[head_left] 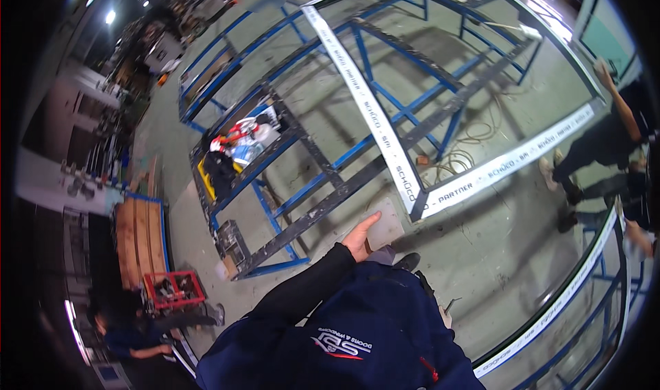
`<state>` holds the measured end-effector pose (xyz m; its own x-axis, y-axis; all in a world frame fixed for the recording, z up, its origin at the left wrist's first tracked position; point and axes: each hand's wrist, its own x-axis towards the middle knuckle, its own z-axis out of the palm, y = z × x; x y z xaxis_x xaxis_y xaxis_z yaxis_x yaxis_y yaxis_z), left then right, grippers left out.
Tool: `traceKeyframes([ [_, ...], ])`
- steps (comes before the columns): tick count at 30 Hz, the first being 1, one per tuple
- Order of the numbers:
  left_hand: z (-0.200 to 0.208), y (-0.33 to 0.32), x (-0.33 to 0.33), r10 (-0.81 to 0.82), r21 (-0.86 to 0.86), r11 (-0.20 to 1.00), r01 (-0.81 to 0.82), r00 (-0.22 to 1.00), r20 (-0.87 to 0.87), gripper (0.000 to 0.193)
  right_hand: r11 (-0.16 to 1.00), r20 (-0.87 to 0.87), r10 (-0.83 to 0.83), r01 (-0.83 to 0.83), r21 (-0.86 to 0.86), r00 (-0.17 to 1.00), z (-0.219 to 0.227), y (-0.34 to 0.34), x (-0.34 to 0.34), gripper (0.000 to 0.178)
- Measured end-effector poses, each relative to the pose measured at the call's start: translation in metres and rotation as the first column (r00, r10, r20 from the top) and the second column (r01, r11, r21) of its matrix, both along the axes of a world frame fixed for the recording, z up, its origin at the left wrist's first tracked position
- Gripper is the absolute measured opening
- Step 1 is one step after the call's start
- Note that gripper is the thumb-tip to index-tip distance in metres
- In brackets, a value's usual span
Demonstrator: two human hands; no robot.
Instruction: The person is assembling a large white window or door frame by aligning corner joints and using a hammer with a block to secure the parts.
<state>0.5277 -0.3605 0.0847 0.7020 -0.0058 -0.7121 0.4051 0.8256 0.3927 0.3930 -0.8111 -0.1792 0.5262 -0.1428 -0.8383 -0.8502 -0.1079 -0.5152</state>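
Note:
My left hand [357, 239] is in front of my body, its thumb lying along the edge of a pale, flat, rectangular piece [386, 223]. The fingers beneath are hidden, but the piece appears to be in its grip. Most of my right hand [447, 317] is behind my jacket. A thin, dark, bent tool [452, 303] sticks out of it; its exact kind is too small to make out. Just beyond my left hand is the corner of a large window or door frame [366, 101] wrapped in white printed film, resting on a blue-and-black workbench [309, 211]. Neither hand touches this frame.
Cloths and bottles [244, 142] lie in a bench tray. A hose [474, 159] coils on the floor. At right, people [605, 135] stand by another film-wrapped frame [550, 314]. At lower left, a person [130, 342] works near a red crate [175, 289] and wooden boards [141, 242].

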Motion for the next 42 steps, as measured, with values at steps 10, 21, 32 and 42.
traceKeyframes([
  [10, -0.035, 0.157, -0.077, 0.634, 0.172, 0.759, -0.628, 0.773, 0.021, 0.058, 0.989, 0.036, 0.145, -0.145, 0.01, 0.989, 0.069, 0.079, 0.1, 0.029],
  [21, -0.11, 0.453, -0.112, 0.906, 0.445, 0.313, -0.839, 0.404, 0.125, 0.045, 0.989, 0.128, 0.128, -0.117, -0.089, 0.983, 0.094, 0.154, 0.069, 0.029],
  [32, -0.164, 0.704, -0.151, 0.465, 0.981, 0.039, -0.188, 0.873, 0.149, 0.065, 0.883, 0.053, 0.354, -0.315, -0.347, 0.934, 0.155, 0.264, 0.047, 0.038],
  [42, -0.164, 0.574, -0.081, 0.235, 0.964, -0.232, 0.131, 0.969, -0.075, 0.04, 0.649, 0.287, 0.755, -0.612, -0.452, 0.589, 0.33, 0.375, 0.124, 0.041],
])
